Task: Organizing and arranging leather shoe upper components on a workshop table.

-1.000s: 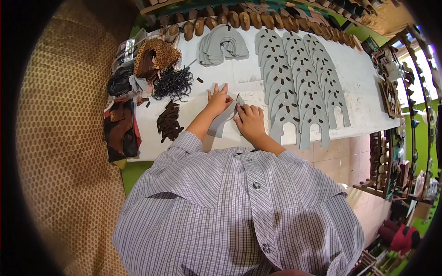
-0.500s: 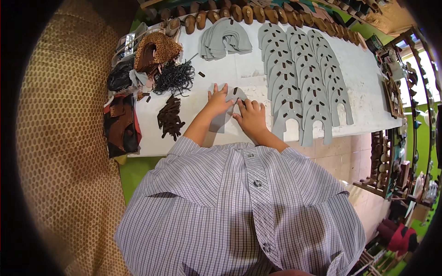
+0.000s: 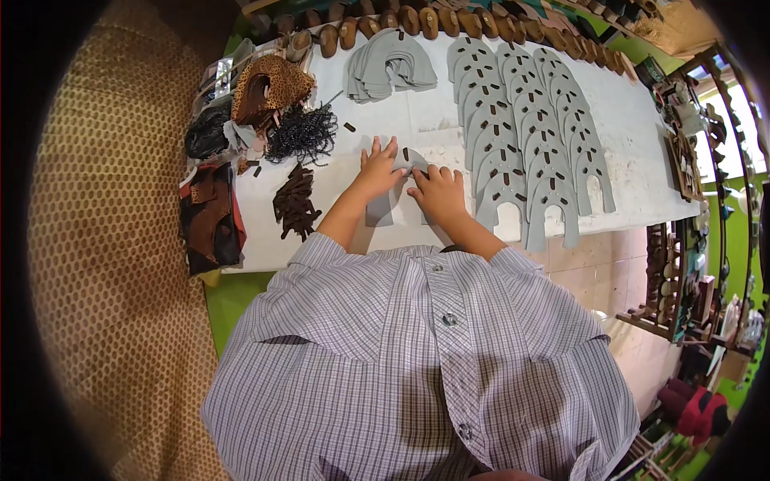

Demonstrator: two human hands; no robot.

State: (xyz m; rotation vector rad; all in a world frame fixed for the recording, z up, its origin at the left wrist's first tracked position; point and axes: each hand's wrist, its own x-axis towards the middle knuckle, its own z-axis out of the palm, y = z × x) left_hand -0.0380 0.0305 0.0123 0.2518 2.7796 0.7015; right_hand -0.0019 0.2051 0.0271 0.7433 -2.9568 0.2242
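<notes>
A grey U-shaped shoe upper piece (image 3: 380, 212) lies on the white table in front of me, partly under both hands. One small dark brown strip (image 3: 407, 153) sits at the top of its curve. My left hand (image 3: 377, 170) rests on the piece's left side, fingers spread and thumb reaching inward. On the other side, my right hand (image 3: 441, 194) lies with fingers extended, its index fingertip touching the piece near the curve. Another dark bit shows by that fingertip, largely covered. A pile of dark brown strips (image 3: 297, 200) is left of my left forearm.
Overlapping grey uppers with brown strips (image 3: 549, 152) fill three columns on the right. Behind are stacked grey uppers (image 3: 389, 68) and a row of wooden shoe lasts (image 3: 429, 22). Black stringy material (image 3: 303, 135) and leopard-print pieces (image 3: 277, 86) lie at left.
Both hands stay on the grey upper with only slight shifts. My right hand's fingers have flattened a little. The view has moved slightly.
</notes>
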